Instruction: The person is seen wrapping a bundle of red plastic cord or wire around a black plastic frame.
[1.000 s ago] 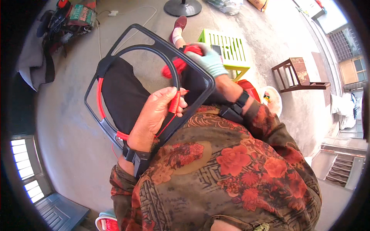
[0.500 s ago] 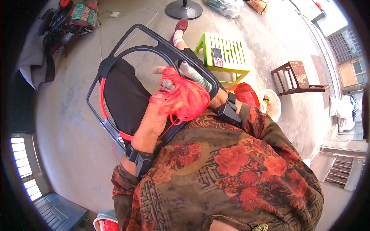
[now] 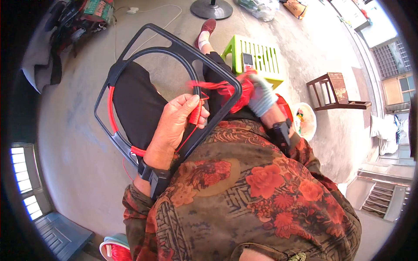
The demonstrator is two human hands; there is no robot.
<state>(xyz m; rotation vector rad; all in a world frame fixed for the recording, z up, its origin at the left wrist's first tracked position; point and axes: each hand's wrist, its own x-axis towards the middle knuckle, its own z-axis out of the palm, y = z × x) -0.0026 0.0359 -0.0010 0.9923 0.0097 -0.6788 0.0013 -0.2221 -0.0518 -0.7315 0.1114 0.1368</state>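
A black tubular frame [image 3: 182, 43] with a curved inner bar leans across my lap. Red cord windings [image 3: 112, 108] cover parts of its left side, and a tight red coil [image 3: 195, 114] goes round the end of the inner bar. My left hand [image 3: 177, 116], bare, is closed round this coil with the thumb on top. To its right, my right hand [image 3: 262, 96], in a pale grey-blue glove, grips a loose bundle of red cord [image 3: 241, 98]; motion blurs it. Strands stretch from the bundle across the frame to the inner bar.
A green plastic stool [image 3: 261, 56] bears a mobile phone [image 3: 247, 61]. Beside my right forearm stand a red bucket [image 3: 284, 106] and a white bucket [image 3: 307, 119]. A brown wooden stool [image 3: 337, 87] lies on its side at right. Another bucket with red cord [image 3: 119, 252] stands lower left.
My right hand has moved right, away from my left hand, carrying the cord bundle through the frame to its right side. My left hand and the coil are now uncovered.
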